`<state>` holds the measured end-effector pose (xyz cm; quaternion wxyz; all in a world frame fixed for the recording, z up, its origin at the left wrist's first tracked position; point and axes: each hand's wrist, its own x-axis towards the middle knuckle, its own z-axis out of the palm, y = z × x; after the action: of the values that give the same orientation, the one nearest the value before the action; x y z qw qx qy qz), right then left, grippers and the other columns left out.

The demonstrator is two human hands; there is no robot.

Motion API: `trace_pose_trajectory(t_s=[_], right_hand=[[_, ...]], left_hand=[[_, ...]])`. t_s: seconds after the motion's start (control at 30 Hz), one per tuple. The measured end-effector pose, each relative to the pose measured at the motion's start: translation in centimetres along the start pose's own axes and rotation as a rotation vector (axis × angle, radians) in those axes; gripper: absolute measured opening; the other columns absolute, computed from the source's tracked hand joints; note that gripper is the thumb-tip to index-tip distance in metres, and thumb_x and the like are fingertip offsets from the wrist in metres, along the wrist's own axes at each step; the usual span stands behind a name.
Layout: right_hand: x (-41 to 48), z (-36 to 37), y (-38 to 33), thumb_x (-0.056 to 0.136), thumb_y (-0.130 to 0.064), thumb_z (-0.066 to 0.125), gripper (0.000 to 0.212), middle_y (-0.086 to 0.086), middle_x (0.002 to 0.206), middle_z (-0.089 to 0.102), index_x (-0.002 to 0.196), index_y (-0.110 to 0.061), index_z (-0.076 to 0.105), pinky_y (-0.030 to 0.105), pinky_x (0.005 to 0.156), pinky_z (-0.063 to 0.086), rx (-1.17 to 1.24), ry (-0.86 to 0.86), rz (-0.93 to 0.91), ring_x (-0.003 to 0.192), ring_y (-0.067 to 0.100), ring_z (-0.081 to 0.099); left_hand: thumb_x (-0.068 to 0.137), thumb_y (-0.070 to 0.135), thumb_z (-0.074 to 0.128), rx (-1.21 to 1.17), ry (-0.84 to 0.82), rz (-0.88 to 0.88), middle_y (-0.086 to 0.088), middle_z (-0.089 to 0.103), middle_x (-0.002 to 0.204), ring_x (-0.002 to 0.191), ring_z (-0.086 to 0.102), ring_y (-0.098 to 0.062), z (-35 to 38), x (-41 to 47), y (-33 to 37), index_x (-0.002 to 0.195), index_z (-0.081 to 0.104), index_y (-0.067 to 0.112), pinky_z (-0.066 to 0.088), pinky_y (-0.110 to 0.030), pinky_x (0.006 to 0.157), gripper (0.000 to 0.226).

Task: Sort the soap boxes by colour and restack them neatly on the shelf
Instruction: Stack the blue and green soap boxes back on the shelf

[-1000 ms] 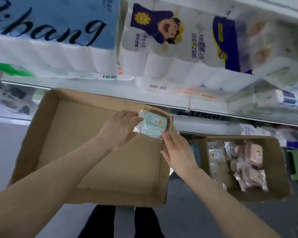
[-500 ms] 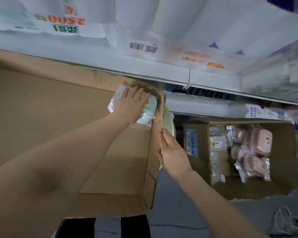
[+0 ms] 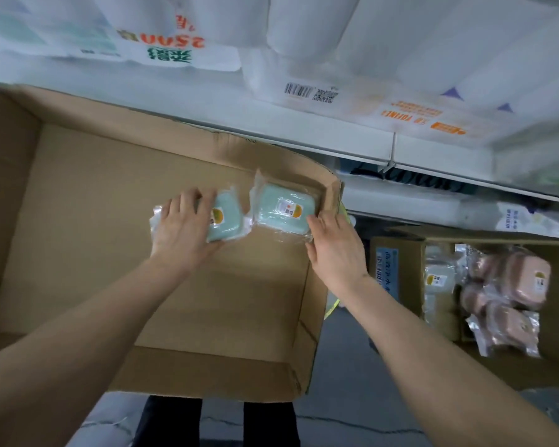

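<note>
In the far right corner of a large brown cardboard carton (image 3: 78, 195) lie two plastic-wrapped soap boxes, side by side, long axes running left to right. The left hand (image 3: 184, 229) grips the left mint-green soap box (image 3: 225, 221). The right hand (image 3: 336, 250), fingers straight, touches the right mint-green soap box (image 3: 283, 212) at its near corner.

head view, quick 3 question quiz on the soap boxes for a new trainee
1. True or false: the right green soap box sits in a corner of the large cardboard box.
2. The wrapped soap boxes in the small carton are mostly: A blue; B pink; C black.
3. Which hand grips the left green soap box?
Key: 1 true; 2 B; 3 the left hand.
</note>
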<state>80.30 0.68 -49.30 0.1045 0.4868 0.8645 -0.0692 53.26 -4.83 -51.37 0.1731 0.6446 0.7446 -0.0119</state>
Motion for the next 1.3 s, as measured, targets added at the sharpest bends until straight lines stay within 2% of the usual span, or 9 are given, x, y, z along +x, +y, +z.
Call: trace_pose_trajectory(t_s=[0.3,0.47,0.57,0.67,0.73,0.9,1.1,1.2,1.3], right_hand=[[8.3,2.7,-3.6,0.080,-0.053,0.067,0.085,0.012,0.135,0.048,0.148,-0.021,0.026,0.046,0.098,0.041,-0.055,-0.202,-0.049,0.121,0.032,0.049],[7.5,2.5,-7.3,0.086,-0.067,0.052,0.097,0.008,0.100,0.060,0.151,-0.007,0.012,0.034,0.066,0.041,0.113,-0.350,0.276,0.095,0.029,0.062],[6.3,2.5,-8.7,0.094,-0.057,0.049,0.075,0.011,0.102,0.066,0.142,-0.007,0.023,0.036,0.068,0.041,0.416,-0.348,0.517,0.098,0.035,0.063],[4.6,2.2,-9.4,0.090,-0.025,0.065,0.060,0.009,0.104,0.062,0.140,-0.012,0.035,0.037,0.068,0.044,0.236,-0.135,0.260,0.093,0.031,0.061],[3.8,2.9,-9.4,0.067,0.000,0.078,0.078,0.008,0.110,0.057,0.137,-0.016,0.048,0.036,0.075,0.050,0.092,0.003,-0.059,0.100,0.029,0.056],[4.5,3.9,-9.8,0.063,-0.004,0.079,0.107,0.011,0.159,0.018,0.153,-0.023,0.023,0.051,0.119,0.014,-0.092,-0.245,-0.501,0.148,0.038,0.006],[4.3,4.6,-10.6,0.056,-0.011,0.085,0.087,0.017,0.132,0.048,0.134,-0.010,0.047,0.048,0.114,0.028,-0.147,-0.220,-0.393,0.132,0.040,0.039],[2.7,3.6,-9.8,0.056,-0.033,0.086,0.083,0.010,0.113,0.052,0.126,-0.011,0.048,0.041,0.101,0.039,-0.062,-0.212,-0.190,0.106,0.032,0.054],[0.9,0.8,-8.9,0.069,-0.052,0.074,0.079,0.009,0.117,0.051,0.130,-0.012,0.042,0.037,0.094,0.038,0.065,-0.208,-0.051,0.107,0.029,0.053]], left_hand=[[0.062,0.046,0.083,0.012,-0.061,-0.180,-0.014,0.045,0.121,0.102,0.049,-0.039,3.3,-4.0,-5.0,0.137,0.040,0.019,0.042,-0.052,0.086,0.091],[0.058,0.036,0.083,0.021,-0.061,-0.195,-0.012,0.046,0.128,0.106,0.050,-0.038,4.0,-5.0,-5.8,0.137,0.040,0.020,0.038,-0.049,0.090,0.091],[0.054,0.032,0.084,0.028,-0.086,-0.163,-0.012,0.044,0.133,0.106,0.051,-0.038,4.0,-5.6,-6.4,0.140,0.036,0.021,0.037,-0.046,0.094,0.100],[0.053,0.033,0.086,0.048,-0.125,-0.169,-0.012,0.044,0.133,0.105,0.051,-0.038,4.1,-6.2,-7.1,0.144,0.030,0.021,0.038,-0.046,0.094,0.108],[0.054,0.035,0.086,0.065,-0.161,-0.174,-0.012,0.044,0.134,0.109,0.051,-0.038,4.3,-6.3,-7.4,0.145,0.024,0.023,0.038,-0.046,0.095,0.111],[0.053,0.033,0.086,0.097,-0.183,-0.164,-0.012,0.047,0.131,0.113,0.050,-0.036,4.6,-6.3,-7.6,0.144,0.023,0.021,0.037,-0.046,0.096,0.111],[0.065,0.044,0.079,0.055,-0.247,-0.219,-0.008,0.047,0.126,0.108,0.053,-0.033,3.5,-6.6,-7.2,0.145,0.022,0.019,0.042,-0.044,0.090,0.101],[0.067,0.046,0.077,0.032,-0.241,-0.242,-0.009,0.047,0.126,0.108,0.053,-0.033,2.0,-7.2,-6.5,0.144,0.023,0.017,0.044,-0.043,0.089,0.098],[0.071,0.046,0.074,-0.034,-0.213,-0.255,-0.009,0.046,0.129,0.112,0.051,-0.034,-0.6,-8.1,-5.1,0.142,0.026,0.016,0.044,-0.043,0.091,0.091]])
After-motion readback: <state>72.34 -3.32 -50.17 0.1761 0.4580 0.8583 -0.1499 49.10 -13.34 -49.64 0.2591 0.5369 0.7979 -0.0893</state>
